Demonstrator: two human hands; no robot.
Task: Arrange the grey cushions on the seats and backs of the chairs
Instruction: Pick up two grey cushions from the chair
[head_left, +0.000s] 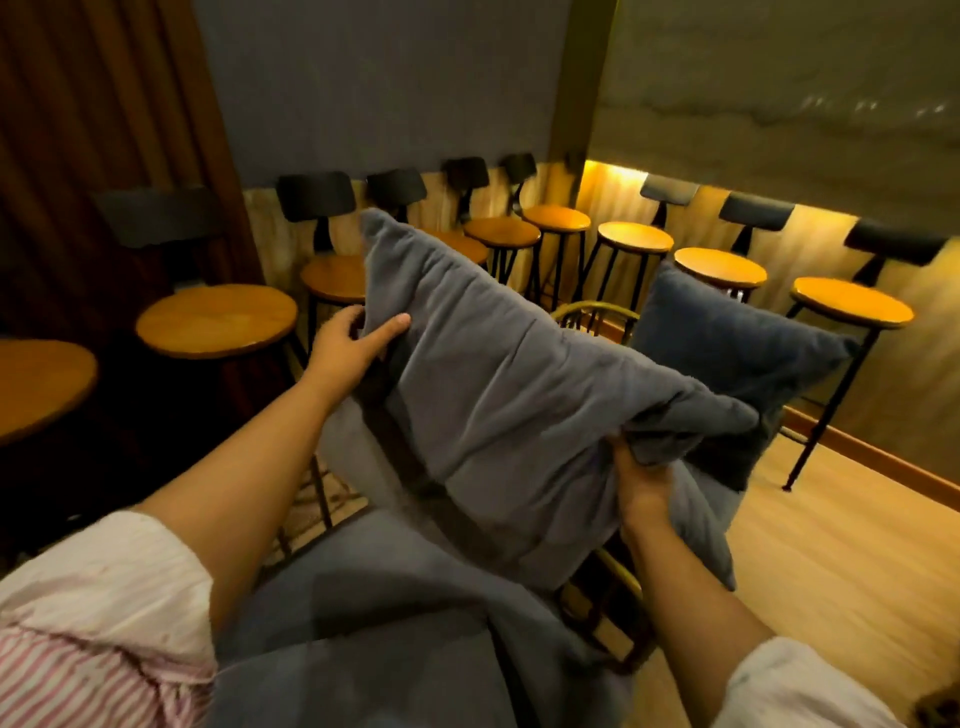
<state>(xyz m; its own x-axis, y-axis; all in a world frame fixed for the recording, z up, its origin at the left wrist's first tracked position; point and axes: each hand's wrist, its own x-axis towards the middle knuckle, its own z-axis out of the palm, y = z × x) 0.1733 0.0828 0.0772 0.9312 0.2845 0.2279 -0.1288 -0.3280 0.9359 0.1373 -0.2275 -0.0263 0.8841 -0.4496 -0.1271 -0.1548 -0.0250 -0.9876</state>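
Observation:
I hold a large grey cushion (498, 379) up in the air, tilted, in the middle of the view. My left hand (348, 340) grips its upper left edge, thumb on the front. My right hand (641, 480) is closed on its lower right corner. Behind it a second grey cushion (737, 353) stands upright against a chair back whose curved brass rail (597, 312) shows. More grey cushion fabric (395, 613) lies below on a seat, close to me. A brass chair frame (618, 587) shows under the held cushion.
A row of bar stools with round wooden seats (634, 236) and black backs lines the far wall. More stools (215, 319) stand at the left by a dark curtain. Wooden floor (831, 561) lies open at the right.

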